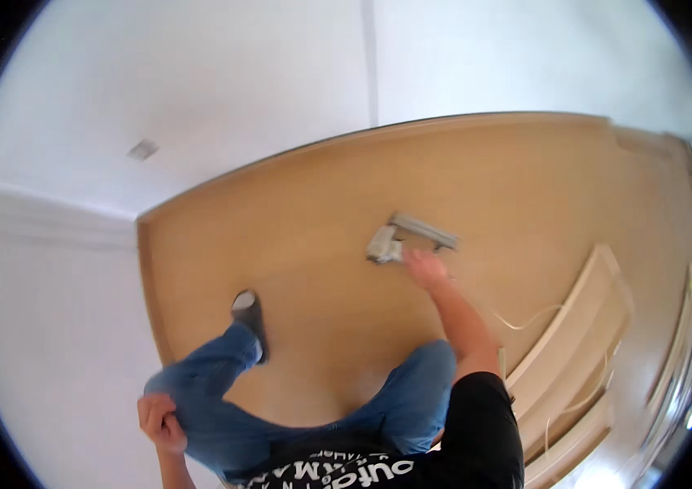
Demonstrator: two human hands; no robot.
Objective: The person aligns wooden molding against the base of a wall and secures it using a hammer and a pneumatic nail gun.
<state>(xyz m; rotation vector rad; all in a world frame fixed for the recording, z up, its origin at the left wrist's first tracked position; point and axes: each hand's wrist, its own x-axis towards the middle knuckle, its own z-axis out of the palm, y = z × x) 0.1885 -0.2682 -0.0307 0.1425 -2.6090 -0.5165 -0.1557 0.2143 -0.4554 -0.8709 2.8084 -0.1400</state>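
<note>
Out over the wooden floor, my right hand (428, 268) closes round the handle of a grey nail gun (383, 242). The nail gun's long, straight magazine (426, 231) points to the right, on the far side of my fingers. Motion blurs the hand a little, and it hides most of the handle. Against the left knee of my blue jeans (199, 383) rests my left hand (162, 421), its fingers curled in a loose fist. I see nothing in it.
White walls (264, 73) meet the wooden floor (305, 220) along a wooden baseboard (444, 122). My left shoe (249, 314) stands on the floor. Long pale wooden trim pieces (562, 318) lie at the right, with a thin pale hose (525, 324) beside them. A wall socket (143, 150) is at the left.
</note>
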